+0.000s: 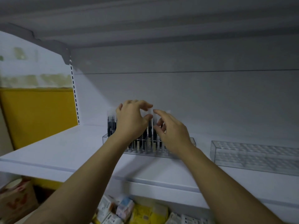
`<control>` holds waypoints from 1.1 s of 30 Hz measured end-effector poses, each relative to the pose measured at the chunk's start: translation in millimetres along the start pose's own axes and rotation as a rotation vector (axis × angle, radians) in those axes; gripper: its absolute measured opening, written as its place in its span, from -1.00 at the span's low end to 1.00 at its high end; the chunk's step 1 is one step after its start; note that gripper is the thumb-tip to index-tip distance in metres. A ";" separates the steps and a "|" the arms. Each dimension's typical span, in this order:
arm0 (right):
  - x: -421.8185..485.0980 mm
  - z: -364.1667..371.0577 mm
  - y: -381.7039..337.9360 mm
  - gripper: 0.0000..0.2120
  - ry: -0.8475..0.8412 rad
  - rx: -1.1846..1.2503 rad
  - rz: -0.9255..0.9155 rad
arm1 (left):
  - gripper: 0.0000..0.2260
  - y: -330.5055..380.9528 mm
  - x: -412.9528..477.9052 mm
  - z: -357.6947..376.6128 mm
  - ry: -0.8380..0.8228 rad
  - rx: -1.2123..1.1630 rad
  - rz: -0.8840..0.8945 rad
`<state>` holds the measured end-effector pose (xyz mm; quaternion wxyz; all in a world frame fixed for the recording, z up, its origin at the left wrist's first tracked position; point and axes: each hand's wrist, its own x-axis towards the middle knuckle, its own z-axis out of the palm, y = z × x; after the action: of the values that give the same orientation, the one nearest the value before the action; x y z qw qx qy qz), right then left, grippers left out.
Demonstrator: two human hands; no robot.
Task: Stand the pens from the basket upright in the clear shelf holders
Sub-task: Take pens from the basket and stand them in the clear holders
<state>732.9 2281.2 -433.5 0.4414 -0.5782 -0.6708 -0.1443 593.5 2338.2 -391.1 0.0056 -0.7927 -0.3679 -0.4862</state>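
Two bare forearms point(90, 175) reach up from the bottom edge and nearly meet over a white shelf point(64, 151). Under that shelf, at far left, stands a brown bag point(14, 201) with red print. Between the forearms lie packets point(124, 209), some white and some yellow; their print is too blurred to read. Above the bag, a yellow panel point(38, 117) shows past the shelf's left end, beside a white upright point(74, 94) with a column of dark slots.

Near the middle of the shelf, close to the back wall, sits a clear holder point(105, 139). Dark pens point(111, 126) with clear caps stand upright in it, packed in rows through its left and middle parts; both hands hide some of them. The left hand point(131, 121) hangs over the pens with its fingers curled, and its thumb and forefinger pinch the clear top of one pen point(150, 128) standing at the right edge of the group. The right hand point(174, 133) is just beside it, almost touching. Its forefinger point(156, 111) reaches to the cap of a neighbouring pen and its other fingers curl in beneath. Blur makes it impossible to tell whether this hand grips that pen or only touches it.

Well apart to the right, on the same shelf, stands a second holder point(255, 156), clear, with a grid of cells; it runs out of view at the right edge. Overhead, the grey underside of another shelf point(161, 21) spans the whole width
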 end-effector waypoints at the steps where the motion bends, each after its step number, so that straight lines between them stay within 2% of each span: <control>1: -0.7 0.2 0.1 -0.53 0.000 -0.002 0.006 | -0.75 2.0 1.2 -2.5 -0.021 0.027 -0.006; 7: -2.7 -1.2 3.3 -0.52 0.002 -0.015 0.041 | -0.84 2.0 9.9 -6.4 -0.133 0.038 -0.074; 9: -3.0 -1.2 4.2 -0.51 -0.007 -0.011 0.047 | -0.83 2.9 9.8 -6.6 -0.161 0.070 -0.046; 15: -3.4 -3.6 1.3 -0.48 -0.008 -0.026 0.047 | -0.64 -1.9 -5.3 -7.3 -0.169 0.237 0.152; 19: -7.1 -10.8 -2.2 -0.31 -0.106 -0.026 0.104 | -0.45 -5.9 -19.7 -10.6 -0.165 0.238 0.182; 22: -19.8 -15.7 -7.4 -0.21 -0.129 -0.037 0.113 | -0.37 -5.1 -34.1 -13.8 -0.161 0.220 0.166; 27: -65.5 -21.4 -17.5 -0.29 -0.047 -0.084 0.024 | -0.40 -0.6 -73.8 -14.3 -0.126 0.129 0.210; 33: -121.6 -41.8 -23.6 -0.36 -0.037 -0.134 0.066 | -0.50 6.4 -131.1 -10.7 -0.126 0.024 0.262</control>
<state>722.2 2166.0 -494.6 0.3938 -0.6309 -0.6483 -0.1631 555.4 2253.8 -484.7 0.0551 -0.8628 -0.2667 -0.4260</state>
